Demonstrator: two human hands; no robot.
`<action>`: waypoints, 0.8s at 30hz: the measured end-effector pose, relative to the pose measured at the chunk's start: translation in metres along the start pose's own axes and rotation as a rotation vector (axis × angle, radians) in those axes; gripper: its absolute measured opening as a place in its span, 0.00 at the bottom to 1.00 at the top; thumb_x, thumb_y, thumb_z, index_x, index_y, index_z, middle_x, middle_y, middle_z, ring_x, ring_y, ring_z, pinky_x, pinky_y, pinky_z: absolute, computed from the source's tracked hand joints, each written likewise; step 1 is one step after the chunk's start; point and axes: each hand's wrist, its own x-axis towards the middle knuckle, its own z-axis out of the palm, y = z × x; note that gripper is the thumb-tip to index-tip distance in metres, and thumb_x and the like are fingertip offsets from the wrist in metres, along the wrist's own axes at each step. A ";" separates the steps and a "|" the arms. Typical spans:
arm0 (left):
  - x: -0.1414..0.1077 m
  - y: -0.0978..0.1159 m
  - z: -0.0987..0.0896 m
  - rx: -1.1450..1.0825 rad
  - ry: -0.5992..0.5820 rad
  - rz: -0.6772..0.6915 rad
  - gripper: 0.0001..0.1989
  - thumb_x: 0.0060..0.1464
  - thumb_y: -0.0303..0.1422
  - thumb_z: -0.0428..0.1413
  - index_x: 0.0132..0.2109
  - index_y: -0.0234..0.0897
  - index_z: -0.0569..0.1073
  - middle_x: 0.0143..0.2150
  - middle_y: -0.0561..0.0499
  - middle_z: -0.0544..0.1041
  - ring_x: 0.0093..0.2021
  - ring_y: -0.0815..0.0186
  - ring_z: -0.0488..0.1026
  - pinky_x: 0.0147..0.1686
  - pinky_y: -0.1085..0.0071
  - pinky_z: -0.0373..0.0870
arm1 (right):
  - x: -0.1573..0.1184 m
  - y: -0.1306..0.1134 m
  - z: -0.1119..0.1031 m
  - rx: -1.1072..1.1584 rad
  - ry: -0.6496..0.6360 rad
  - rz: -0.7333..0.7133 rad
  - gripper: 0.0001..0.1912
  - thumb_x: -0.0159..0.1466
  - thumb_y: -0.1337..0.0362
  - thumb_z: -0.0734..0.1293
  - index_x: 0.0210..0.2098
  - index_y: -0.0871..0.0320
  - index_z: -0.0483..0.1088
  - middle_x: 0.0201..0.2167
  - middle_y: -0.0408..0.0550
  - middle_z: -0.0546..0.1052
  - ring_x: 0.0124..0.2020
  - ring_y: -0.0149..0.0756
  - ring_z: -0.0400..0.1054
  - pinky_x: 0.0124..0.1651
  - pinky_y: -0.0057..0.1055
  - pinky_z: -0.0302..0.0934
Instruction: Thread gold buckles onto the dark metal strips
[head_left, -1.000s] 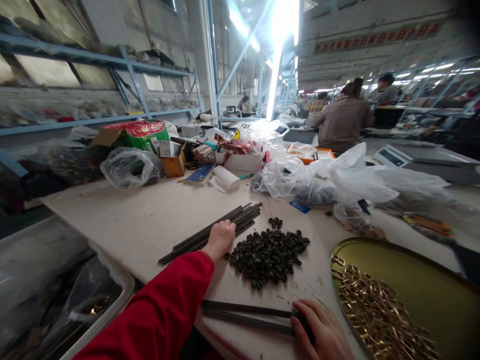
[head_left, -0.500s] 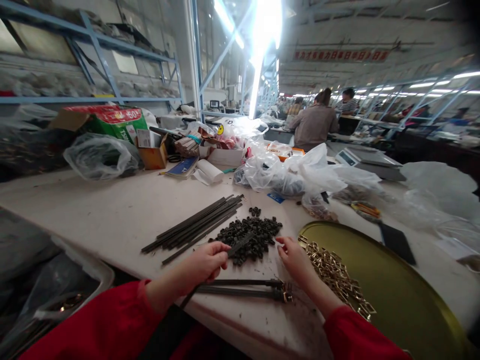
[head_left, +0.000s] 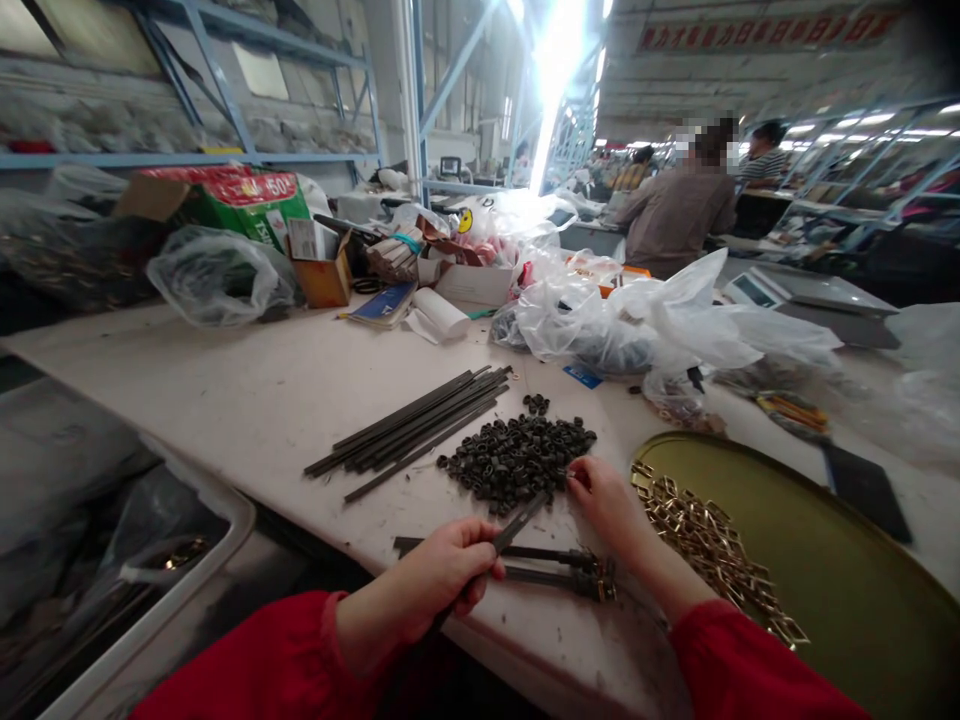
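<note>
My left hand [head_left: 463,566] is closed round a dark flat strap [head_left: 523,520], whose free end points up and right towards a heap of small black loops [head_left: 517,455]. At the heap's right edge is my right hand [head_left: 604,500], its thumb and fingertips pinched together; what they hold, if anything, is too small to make out. Beneath the held strap lie finished-looking straps with gold buckles [head_left: 600,578] at their right ends. To the right of my right hand, many gold rectangular buckles [head_left: 705,540] lie in a round gold tray [head_left: 832,560].
A bundle of dark strips [head_left: 412,420] lies left of the heap on the pale table [head_left: 247,375]. Plastic bags [head_left: 600,325], a blue notebook [head_left: 382,305] and a green-red box [head_left: 240,205] crowd the back. A white bin [head_left: 244,520] stands below left; a person [head_left: 679,215] sits beyond.
My left hand has drawn the strap down, away from the heap and towards me. My right hand's fingertips have come together at the heap's edge. The camera view has turned slightly.
</note>
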 end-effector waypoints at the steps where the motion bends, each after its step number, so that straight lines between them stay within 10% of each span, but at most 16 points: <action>1: 0.002 -0.001 -0.001 0.000 -0.001 -0.002 0.13 0.42 0.31 0.49 0.38 0.33 0.65 0.27 0.57 0.67 0.14 0.81 0.54 0.13 0.79 0.46 | 0.001 0.002 0.001 0.003 -0.007 0.018 0.07 0.59 0.67 0.59 0.35 0.60 0.66 0.31 0.49 0.71 0.34 0.38 0.65 0.38 0.32 0.57; 24: -0.018 -0.017 0.004 -0.011 0.001 -0.003 0.16 0.36 0.25 0.47 0.37 0.31 0.69 0.32 0.52 0.73 0.21 0.77 0.60 0.18 0.78 0.50 | -0.010 -0.005 -0.002 0.052 -0.090 0.064 0.03 0.53 0.68 0.63 0.28 0.57 0.68 0.28 0.47 0.70 0.32 0.37 0.64 0.36 0.30 0.53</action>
